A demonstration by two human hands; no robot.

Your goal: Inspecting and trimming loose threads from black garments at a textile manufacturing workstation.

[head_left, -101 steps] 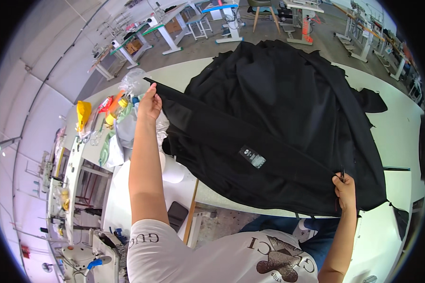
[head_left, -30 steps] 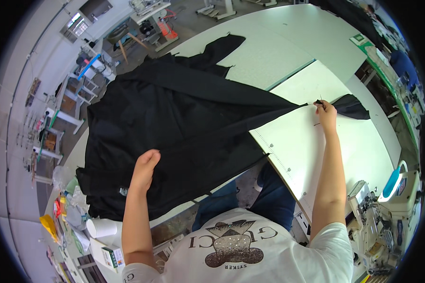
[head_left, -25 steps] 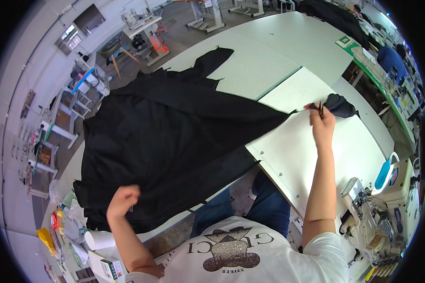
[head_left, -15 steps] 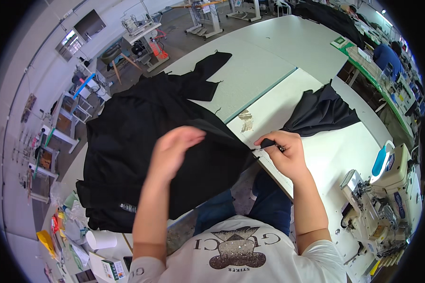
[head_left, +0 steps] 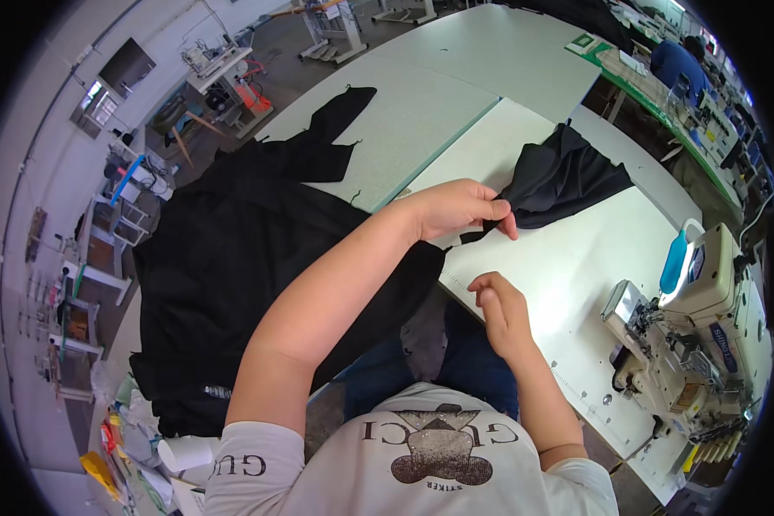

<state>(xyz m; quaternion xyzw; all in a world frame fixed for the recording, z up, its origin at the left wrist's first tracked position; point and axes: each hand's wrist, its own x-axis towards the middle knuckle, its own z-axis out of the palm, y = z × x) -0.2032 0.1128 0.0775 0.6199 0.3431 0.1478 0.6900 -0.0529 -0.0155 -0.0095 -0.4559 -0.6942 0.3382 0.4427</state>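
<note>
A large black garment piece (head_left: 241, 249) lies spread on the left side of the table, one corner at the gap by my lap. To its right is a smaller gathered black fabric piece (head_left: 568, 176). My left hand (head_left: 460, 208) reaches across and pinches the near end of this smaller piece, thumb against fingers. A narrow black strip runs from under that hand towards the large piece's corner. Closer to me, my right hand (head_left: 503, 316) hovers at the white tabletop's edge with curled fingers; whether anything is inside them is hidden.
An overlock sewing machine (head_left: 692, 318) stands on the white tabletop (head_left: 568, 284) at the right. A white cup-like roll (head_left: 185, 453) and loose scraps sit at the lower left. Another person in blue (head_left: 681, 64) sits at the far right bench.
My left hand has moved right, from above the large garment to the smaller piece's end. The right hand has let go of the black fabric end and drawn back towards me.
</note>
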